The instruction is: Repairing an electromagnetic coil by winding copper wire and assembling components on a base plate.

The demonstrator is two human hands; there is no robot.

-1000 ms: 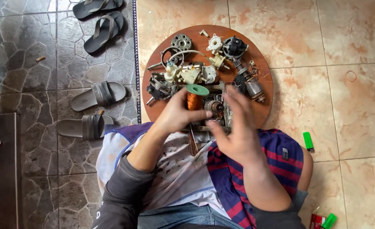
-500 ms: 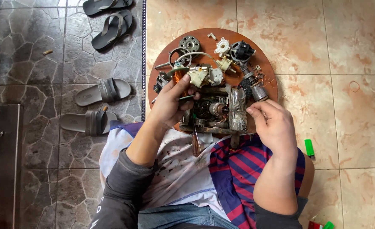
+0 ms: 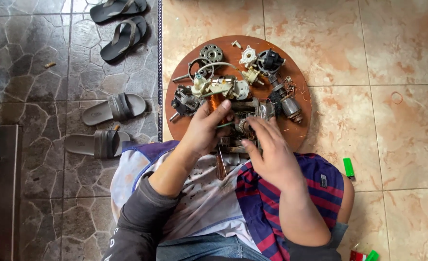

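On a round wooden board (image 3: 298, 137) on the floor lies a heap of small motor parts. My left hand (image 3: 205, 129) grips a copper-wound coil (image 3: 216, 101) with a green piece near the heap's middle. Just to its right, my right hand (image 3: 268, 151) has its fingertips pinched on a metal motor part (image 3: 244, 126). The two hands almost touch over the board's near edge. Below them are my lap, a white stained cloth and striped shorts.
Further back on the board lie a toothed metal disc (image 3: 211, 52), a white plastic piece (image 3: 248, 57), a black housing (image 3: 270, 61) and a rotor (image 3: 290, 107). Black flip-flops (image 3: 122, 24) and grey slides (image 3: 112, 108) lie left. A green lighter (image 3: 348, 167) is on the tiles to the right.
My right hand swung out to the board's right edge, then came back left onto the metal part beside my left hand. My left hand stayed on the coil.
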